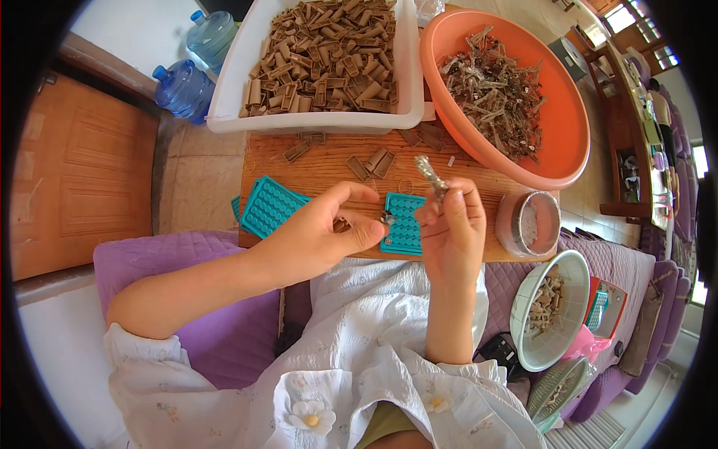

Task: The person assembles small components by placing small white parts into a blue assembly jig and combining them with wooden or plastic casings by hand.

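In my raised right hand [456, 224], thumb and fingers pinch a narrow, silvery, crinkled strip [430, 176] that sticks up past the fingertips. My left hand [333, 224] reaches in over the table edge, its thumb and index finger apart. Close to that thumb's tip is a small dark metallic piece [387, 218]; whether the thumb touches it, I cannot tell. Behind it lies a teal tray [405, 221] with rows of round hollows. Something brown shows between the left fingers, mostly hidden. More teal trays [273, 206] are stacked left of that hand.
A white bin [224, 112] of brown trough-shaped pieces stands at the back, beside an orange basin [557, 168] of tangled silvery strips. Loose brown pieces [379, 162] lie on the wooden table [486, 183]. At right are a round tub [542, 224] and a pale green basin [523, 322].
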{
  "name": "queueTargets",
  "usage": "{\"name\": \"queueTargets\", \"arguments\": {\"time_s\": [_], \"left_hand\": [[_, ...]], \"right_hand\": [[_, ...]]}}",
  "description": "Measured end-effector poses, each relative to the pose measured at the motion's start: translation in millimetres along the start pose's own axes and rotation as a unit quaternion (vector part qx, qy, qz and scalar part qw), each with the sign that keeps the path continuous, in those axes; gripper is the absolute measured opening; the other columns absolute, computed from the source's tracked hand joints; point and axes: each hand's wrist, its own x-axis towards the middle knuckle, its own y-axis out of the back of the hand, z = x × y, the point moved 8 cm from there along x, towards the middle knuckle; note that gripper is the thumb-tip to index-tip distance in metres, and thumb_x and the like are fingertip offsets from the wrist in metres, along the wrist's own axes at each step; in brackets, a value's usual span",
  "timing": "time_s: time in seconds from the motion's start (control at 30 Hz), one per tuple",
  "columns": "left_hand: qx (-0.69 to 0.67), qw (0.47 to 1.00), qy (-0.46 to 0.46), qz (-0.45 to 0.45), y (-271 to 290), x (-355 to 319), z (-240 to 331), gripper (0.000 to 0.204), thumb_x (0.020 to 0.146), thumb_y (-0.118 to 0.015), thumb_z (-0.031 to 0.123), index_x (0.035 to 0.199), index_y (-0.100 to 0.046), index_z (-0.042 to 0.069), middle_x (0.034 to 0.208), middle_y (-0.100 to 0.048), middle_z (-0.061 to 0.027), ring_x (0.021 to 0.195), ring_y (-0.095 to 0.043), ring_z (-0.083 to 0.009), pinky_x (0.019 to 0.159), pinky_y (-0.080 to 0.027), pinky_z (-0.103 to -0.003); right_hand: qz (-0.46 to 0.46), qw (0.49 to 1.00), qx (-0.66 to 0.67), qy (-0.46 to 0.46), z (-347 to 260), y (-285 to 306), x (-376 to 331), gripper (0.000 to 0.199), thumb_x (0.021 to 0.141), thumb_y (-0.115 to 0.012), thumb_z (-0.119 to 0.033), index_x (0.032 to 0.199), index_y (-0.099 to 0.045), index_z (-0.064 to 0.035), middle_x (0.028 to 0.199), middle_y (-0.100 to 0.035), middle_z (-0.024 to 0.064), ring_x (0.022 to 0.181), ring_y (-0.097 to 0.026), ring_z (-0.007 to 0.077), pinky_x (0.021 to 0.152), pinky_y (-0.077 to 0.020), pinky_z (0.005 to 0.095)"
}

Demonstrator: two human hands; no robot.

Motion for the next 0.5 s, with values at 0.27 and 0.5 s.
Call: {"name": "queueTargets", "arguments": {"time_s": [0.27, 0.5], "left_hand": [[0.120, 0.990, -0.074, -0.021, -4.5, -2.0, 6.0, 0.032, 0.078, -0.060, 0.018, 0.105, -0.049, 0.004, 0.088, -0.057, -0.0049, 0.073, -0.049, -0.0077, 0.062, -0.041, -0.022], [0.319, 0.930, -0.175, 0.052, -7.5, -11.6, 30.0, 0.022, 0.072, -0.062, 0.009, 0.093, -0.055, 0.004, 0.083, -0.051, -0.0051, 0.072, -0.051, -0.0136, 0.062, -0.042, -0.024]], "right_hand": [[0.025, 0.998, 0.048, -0.014, 9.2, 0.2, -13.0, 0.011, 0.085, -0.050, -0.015, 0.090, -0.050, -0.0059, 0.082, -0.056, 0.0081, 0.060, -0.048, 0.0107, 0.057, -0.0394, 0.0239], [0.044, 0.993, 0.104, -0.046, 18.5, 1.5, -15.3, 0.011, 0.086, -0.047, -0.017, 0.091, -0.049, -0.0072, 0.082, -0.057, 0.0081, 0.057, -0.047, 0.0113, 0.056, -0.0380, 0.0239]]}}
